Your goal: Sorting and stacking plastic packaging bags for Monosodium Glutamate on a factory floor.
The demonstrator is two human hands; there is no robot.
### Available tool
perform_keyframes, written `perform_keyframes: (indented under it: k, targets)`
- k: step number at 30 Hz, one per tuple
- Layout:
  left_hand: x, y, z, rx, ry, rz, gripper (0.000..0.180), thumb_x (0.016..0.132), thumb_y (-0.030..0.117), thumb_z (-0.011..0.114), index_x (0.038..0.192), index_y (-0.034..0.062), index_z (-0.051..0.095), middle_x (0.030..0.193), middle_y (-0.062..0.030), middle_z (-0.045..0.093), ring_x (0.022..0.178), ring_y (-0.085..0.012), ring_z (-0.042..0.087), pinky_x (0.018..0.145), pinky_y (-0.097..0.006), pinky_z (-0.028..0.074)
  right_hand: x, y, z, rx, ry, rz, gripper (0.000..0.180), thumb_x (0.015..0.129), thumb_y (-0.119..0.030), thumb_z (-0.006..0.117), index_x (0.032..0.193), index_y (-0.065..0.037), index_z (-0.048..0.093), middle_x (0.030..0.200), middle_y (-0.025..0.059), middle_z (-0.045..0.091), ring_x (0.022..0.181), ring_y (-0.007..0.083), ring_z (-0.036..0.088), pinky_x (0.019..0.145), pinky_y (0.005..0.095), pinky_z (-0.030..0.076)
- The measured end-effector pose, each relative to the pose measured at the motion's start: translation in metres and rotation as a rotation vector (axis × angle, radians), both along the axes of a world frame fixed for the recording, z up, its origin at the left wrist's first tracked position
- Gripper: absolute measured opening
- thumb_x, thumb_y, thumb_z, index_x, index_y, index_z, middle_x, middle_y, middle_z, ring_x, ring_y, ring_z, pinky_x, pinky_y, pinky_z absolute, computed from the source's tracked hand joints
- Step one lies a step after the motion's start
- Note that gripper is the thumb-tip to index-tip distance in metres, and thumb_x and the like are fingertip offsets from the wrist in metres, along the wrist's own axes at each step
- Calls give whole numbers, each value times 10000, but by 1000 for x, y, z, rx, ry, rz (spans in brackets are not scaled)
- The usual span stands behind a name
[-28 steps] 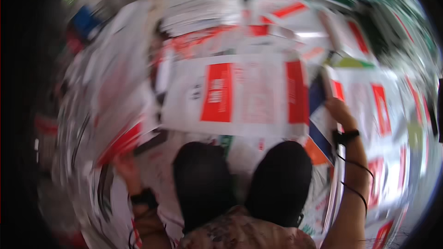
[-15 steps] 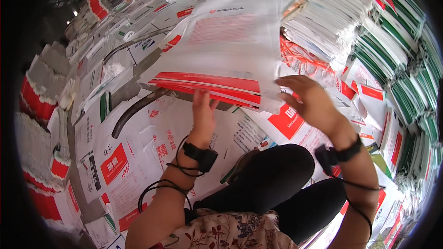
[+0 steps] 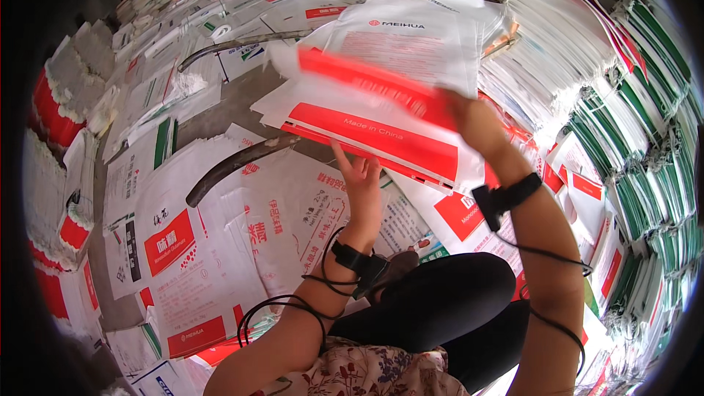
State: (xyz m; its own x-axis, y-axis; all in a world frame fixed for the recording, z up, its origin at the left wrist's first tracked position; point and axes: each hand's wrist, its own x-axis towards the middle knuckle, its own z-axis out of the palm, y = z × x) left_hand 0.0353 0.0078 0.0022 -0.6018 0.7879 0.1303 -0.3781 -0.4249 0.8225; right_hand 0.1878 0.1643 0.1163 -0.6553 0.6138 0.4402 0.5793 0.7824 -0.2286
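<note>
A pile of flat white sacks with red end bands (image 3: 374,136) lies in front of me. The near end of the top sack (image 3: 367,81) is lifted and folded back, its red band smeared by motion. My right hand (image 3: 477,125) is closed on that band's right corner, its fingertips blurred. At the pile's near edge, my left hand (image 3: 361,180) has its fingers apart; the forefinger points up against the red edge and grips nothing. Black straps with cables sit on both wrists.
Tall stacks of white and green sacks (image 3: 631,132) stand on the right. Bundles with red ends (image 3: 55,103) are at the left. A dark curved bar (image 3: 235,169) pokes out from under the pile; another bar (image 3: 242,42) lies farther back. Loose sacks (image 3: 191,271) cover the floor.
My right hand has moved up and inward, lifting the top sack's near end and folding it away from me. The left hand stays at the pile's near edge, its fingers more spread.
</note>
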Motion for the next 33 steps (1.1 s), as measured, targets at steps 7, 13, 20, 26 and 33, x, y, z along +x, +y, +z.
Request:
perform_keyframes:
  k: [7,13,20,26,33]
  targets:
    - [-5,-1,-10,53,-70,132,751,942,205,606,1508,51,138,1376,-147,457,1271,-219,446,1070,-438,372,-4,-67,76,591,-148,-47,679,766,16,522,1337,-350,541,1278,111,590,806,261,680,642,367,560]
    - [0,6,-15,41,-85,59,589,946,199,601,1446,39,333,1411,-154,425,1316,-199,395,1080,-379,354,-11,-83,-21,399,-354,131,440,801,-142,594,1241,-122,607,1241,109,608,829,256,679,713,351,545]
    - [-5,1,-12,10,-45,21,607,949,131,582,1474,46,290,1467,-153,366,1325,-214,387,1075,-322,350,-23,-63,-53,99,-221,96,255,899,-240,592,1112,-120,660,1020,99,682,820,294,664,699,412,534]
    - [7,1,1,-8,-33,169,701,919,73,619,1483,48,205,1459,-135,292,1306,-254,398,1072,-364,361,4,-4,16,288,19,-275,176,918,-173,516,1015,-111,649,867,174,669,739,378,649,633,476,522]
    - [-12,1,1,-50,-166,117,503,921,87,612,1343,30,344,1231,-87,437,1134,-203,512,967,-399,486,-15,-73,28,540,-161,64,591,755,-9,558,1309,-213,576,1288,105,554,839,225,626,747,342,531]
